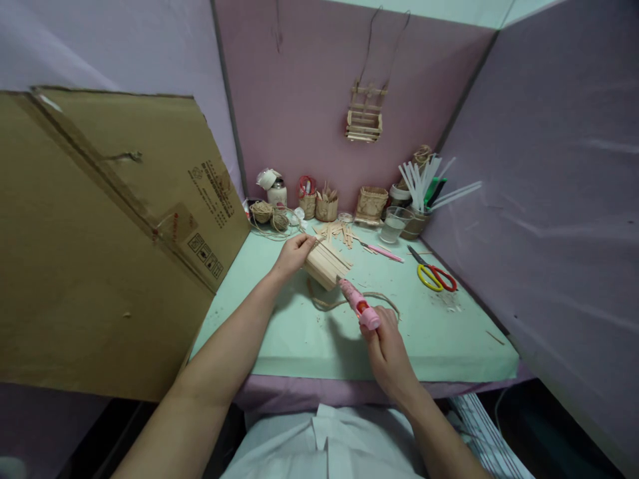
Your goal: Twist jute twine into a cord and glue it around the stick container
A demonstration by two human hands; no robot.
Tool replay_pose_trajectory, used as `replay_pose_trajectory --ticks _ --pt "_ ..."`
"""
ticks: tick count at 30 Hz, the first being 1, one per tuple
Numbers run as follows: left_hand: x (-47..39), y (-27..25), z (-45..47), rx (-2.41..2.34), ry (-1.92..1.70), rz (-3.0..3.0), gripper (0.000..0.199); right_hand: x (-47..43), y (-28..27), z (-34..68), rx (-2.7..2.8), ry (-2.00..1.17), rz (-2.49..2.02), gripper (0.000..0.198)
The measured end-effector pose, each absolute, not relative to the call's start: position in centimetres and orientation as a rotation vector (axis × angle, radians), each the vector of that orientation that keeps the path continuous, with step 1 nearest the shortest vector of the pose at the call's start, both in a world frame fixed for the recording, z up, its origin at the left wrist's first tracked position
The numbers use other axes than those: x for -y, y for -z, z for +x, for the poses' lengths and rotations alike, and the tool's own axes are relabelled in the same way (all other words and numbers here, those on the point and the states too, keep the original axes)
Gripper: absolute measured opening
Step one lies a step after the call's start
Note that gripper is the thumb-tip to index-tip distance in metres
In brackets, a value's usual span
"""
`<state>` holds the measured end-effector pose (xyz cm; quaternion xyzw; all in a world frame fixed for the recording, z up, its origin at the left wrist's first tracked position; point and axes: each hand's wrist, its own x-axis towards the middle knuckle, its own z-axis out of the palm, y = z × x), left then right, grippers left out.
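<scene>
My left hand (295, 255) is closed on the far left end of a small box of pale wooden sticks (327, 263), holding it tilted above the table. In my right hand (387, 339) is a pink glue gun (358, 303), gripped by its handle. The gun's nozzle points at the near right edge of the stick box and appears to touch it. Beneath them, a length of twine (324, 306) lies curved on the tabletop; it cannot be told whether it joins the box.
Loose wooden sticks (342, 233), a pink-handled knife (382, 253) and scissors (433, 271) lie on the green table (299, 346). Along the back stand twine balls (262, 211), stick holders (327, 207), a clear cup (393, 226) and white glue sticks (422, 179). Cardboard (114, 253) borders the left.
</scene>
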<state>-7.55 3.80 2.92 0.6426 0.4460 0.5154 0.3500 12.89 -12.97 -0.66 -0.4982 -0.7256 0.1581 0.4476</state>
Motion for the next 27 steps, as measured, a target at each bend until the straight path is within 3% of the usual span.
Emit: replay_pose_trajectory --ticks 7,12,16,21,27 --pt "-3.8 -2.9 -7.5 -1.159 -1.329 1.671 0.032 13.6 -0.1 13.2 1.284 -1.010 -1.342 0.045" --pt "-3.9 -2.8 -7.6 -1.174 -1.313 1.672 0.032 14.0 0.0 14.1 1.079 -1.037 -1.267 0.050" --pt "-4.4 -2.2 -7.6 -1.188 -1.292 1.607 0.033 12.9 -0.8 17.1 1.215 -0.708 -1.394 0.047" --pt "-5.2 -1.3 -7.4 -1.141 -1.400 1.331 0.033 10.1 -0.1 22.9 1.622 0.187 -1.894 0.037" --pt "-5.9 -1.4 -8.0 -1.146 -1.637 0.978 0.033 9.8 2.9 25.7 1.678 0.363 -2.401 0.039"
